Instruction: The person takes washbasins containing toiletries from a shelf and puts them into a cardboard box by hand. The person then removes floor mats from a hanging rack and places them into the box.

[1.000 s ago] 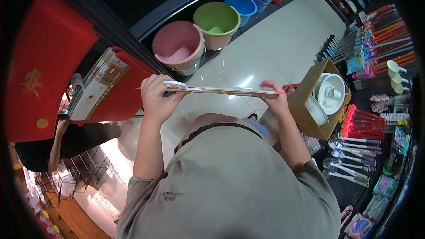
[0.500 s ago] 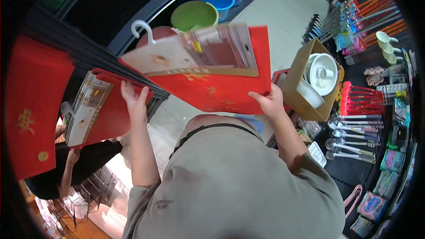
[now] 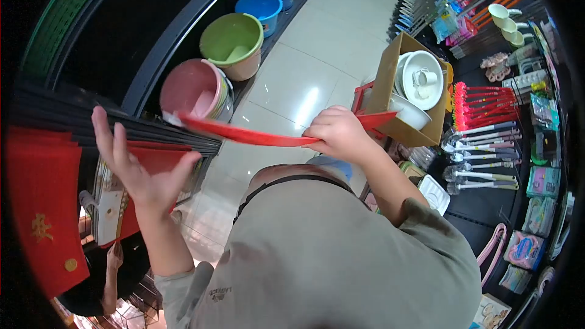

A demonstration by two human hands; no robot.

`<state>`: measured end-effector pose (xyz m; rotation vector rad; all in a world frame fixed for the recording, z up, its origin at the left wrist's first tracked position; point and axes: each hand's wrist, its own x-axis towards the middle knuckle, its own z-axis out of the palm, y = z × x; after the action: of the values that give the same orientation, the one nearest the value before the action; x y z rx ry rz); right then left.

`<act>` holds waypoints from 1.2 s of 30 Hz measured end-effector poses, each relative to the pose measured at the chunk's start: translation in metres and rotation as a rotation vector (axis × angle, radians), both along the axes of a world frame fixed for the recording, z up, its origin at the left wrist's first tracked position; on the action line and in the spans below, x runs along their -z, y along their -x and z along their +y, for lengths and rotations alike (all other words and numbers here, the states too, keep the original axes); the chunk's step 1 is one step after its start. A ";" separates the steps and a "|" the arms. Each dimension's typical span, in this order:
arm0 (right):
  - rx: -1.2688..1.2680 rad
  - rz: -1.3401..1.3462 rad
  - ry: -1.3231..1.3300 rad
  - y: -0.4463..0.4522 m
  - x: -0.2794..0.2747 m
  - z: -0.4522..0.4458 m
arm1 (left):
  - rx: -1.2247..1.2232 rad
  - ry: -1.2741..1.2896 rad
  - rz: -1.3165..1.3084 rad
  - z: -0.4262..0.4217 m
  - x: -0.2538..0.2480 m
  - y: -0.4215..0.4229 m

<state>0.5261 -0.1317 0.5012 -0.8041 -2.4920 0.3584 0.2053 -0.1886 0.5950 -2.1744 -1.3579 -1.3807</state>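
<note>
My right hand (image 3: 339, 133) grips a thin red mat (image 3: 262, 138), seen nearly edge-on and stretching left over the floor towards the buckets. Raised at the left, my left hand (image 3: 143, 176) has its fingers spread and holds nothing. Behind it hang more red mats with a white hanger card (image 3: 111, 212) on the rack. Another red mat with gold characters (image 3: 44, 207) hangs at the far left.
A pink bucket (image 3: 189, 88) and a green bucket (image 3: 231, 42) stand on the left shelf. To the right is a cardboard box (image 3: 390, 73) of white dishes, beside red brushes (image 3: 481, 106). Another person's arm (image 3: 111, 274) shows at lower left.
The held mat has turned from showing its card and red face to nearly edge-on. My left hand has moved left, with fingers spread. The view has shifted to the right.
</note>
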 end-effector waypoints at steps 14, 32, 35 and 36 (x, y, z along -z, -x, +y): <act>0.054 0.064 -0.108 0.026 -0.011 0.006 | 0.168 0.849 0.376 0.011 0.058 -0.063; 0.506 1.142 1.565 0.009 0.175 0.032 | 0.060 0.679 -0.664 0.029 0.037 -0.037; 0.369 1.361 1.751 0.003 0.165 0.042 | 0.117 0.678 -0.830 0.042 0.039 -0.037; 0.379 1.295 1.693 -0.008 0.165 0.050 | 0.128 0.671 -0.940 0.045 0.041 -0.038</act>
<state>0.5345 -0.0816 0.3358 -0.9560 -0.4072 2.0352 0.2430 -0.1432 0.5536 -2.0014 -2.2853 -2.4571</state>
